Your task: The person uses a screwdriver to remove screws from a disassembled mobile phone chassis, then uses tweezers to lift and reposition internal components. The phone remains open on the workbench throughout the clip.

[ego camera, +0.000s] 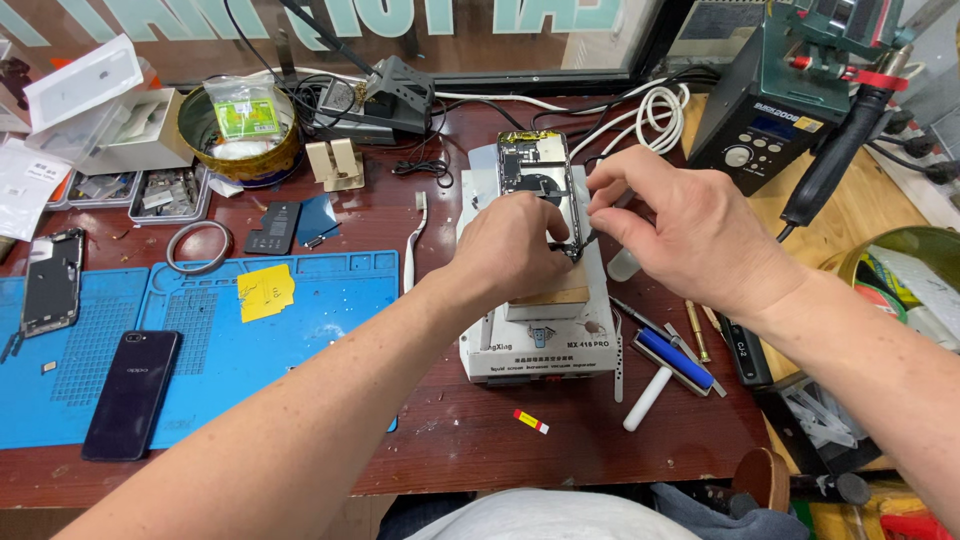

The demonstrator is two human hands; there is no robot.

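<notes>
Opened phone (533, 165), back off and insides bare, lies on a wooden block (560, 293) atop a white box (540, 345) at the centre of the frame. Left hand (510, 245) steadies its lower end, its fingers curled down on the frame. Right hand (690, 235) pinches a thin dark tool (590, 237) between thumb and forefinger at the phone's right edge. A slip of that tip could scratch the board or tear a flex; the phone could also slide off the block onto the surface (470, 420).

two hands (510, 250), three phones (130, 392), one blue mat (300, 330), one tin (240, 150)
</notes>
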